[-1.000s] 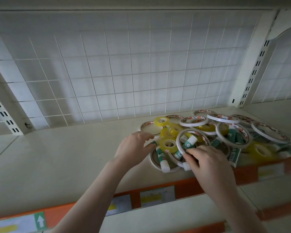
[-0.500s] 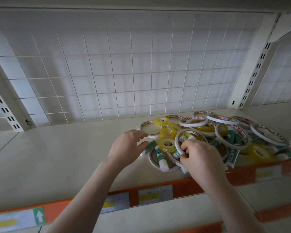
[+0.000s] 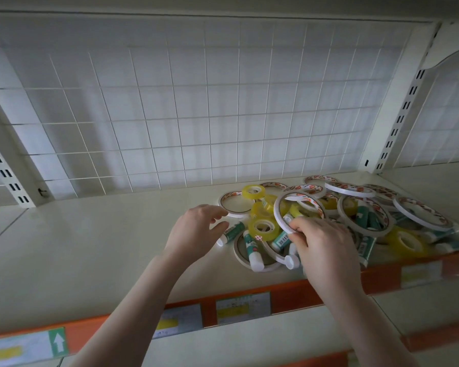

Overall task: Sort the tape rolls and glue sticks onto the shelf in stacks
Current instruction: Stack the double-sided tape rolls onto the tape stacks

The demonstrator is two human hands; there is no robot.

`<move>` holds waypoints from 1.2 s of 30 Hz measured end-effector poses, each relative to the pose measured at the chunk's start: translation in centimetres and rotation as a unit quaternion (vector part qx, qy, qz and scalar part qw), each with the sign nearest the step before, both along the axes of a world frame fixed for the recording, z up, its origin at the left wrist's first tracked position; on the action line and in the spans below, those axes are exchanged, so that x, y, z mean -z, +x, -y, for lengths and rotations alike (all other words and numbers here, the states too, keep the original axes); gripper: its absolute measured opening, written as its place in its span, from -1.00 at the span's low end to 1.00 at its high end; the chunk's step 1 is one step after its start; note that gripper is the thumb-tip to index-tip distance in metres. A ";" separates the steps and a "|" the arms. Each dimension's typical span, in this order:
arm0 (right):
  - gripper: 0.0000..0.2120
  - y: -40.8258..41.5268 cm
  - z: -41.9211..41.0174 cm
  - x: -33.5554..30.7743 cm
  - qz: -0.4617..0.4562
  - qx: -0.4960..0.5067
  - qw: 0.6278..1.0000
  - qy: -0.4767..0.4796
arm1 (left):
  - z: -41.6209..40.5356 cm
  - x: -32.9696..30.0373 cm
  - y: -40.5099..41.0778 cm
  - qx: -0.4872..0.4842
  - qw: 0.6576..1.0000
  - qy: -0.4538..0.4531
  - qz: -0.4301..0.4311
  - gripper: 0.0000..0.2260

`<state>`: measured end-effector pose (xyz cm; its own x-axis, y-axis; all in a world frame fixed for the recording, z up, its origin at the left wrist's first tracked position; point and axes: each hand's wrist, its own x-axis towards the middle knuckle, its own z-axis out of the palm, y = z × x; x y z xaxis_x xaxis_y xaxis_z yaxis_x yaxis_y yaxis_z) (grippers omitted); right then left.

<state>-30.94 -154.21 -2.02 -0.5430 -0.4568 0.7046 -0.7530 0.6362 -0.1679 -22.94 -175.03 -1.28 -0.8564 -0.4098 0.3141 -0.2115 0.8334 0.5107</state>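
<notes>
The left part of the cream shelf [image 3: 77,242] lies bare, backed by a white wire grid panel [image 3: 196,115], and its orange front strip [image 3: 289,295] carries price labels, one at far left with a green arrow sign [image 3: 58,341].

Near the middle, the left hand [image 3: 194,233] hovers over the shelf with its fingers loosely spread, grasping nothing. Its fingertips are near a green glue stick [image 3: 232,231] lying flat, and just short of a flat white tape ring [image 3: 235,204] behind it.

Right of that begins the mixed pile. A small yellow tape roll [image 3: 253,191] sits on the rim of the flat white ring, and another yellow roll [image 3: 263,228] rests among glue sticks near the front. A white-capped glue stick [image 3: 252,250] lies inside a second flat white ring [image 3: 239,251] near the shelf edge.

The right hand [image 3: 326,250] pinches the lower rim of a large thin white tape roll [image 3: 278,213] between thumb and fingers, holding it tilted up on edge above the pile.

Further right, more white rings with printed red inner cores [image 3: 421,214] overlap one another, with green glue sticks [image 3: 366,218] among and under them. One more yellow roll [image 3: 406,241] lies near the front edge at far right.
</notes>
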 end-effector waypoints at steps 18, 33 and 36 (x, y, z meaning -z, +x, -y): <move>-0.76 -2.0 -7.9 -0.4 0.014 0.088 0.996 -0.019 | -7.8 -2.0 -5.2 0.148 0.985 -0.087 -0.002 -0.74; -0.77 -2.6 -8.9 0.0 -0.018 0.049 0.997 -0.052 | -10.0 -3.2 -5.5 0.068 0.995 -0.033 -0.070 -0.90; -0.78 -2.4 -7.4 -0.4 -0.025 0.020 0.998 -0.062 | -8.8 -4.5 -3.8 0.032 0.991 0.038 -0.126 -0.88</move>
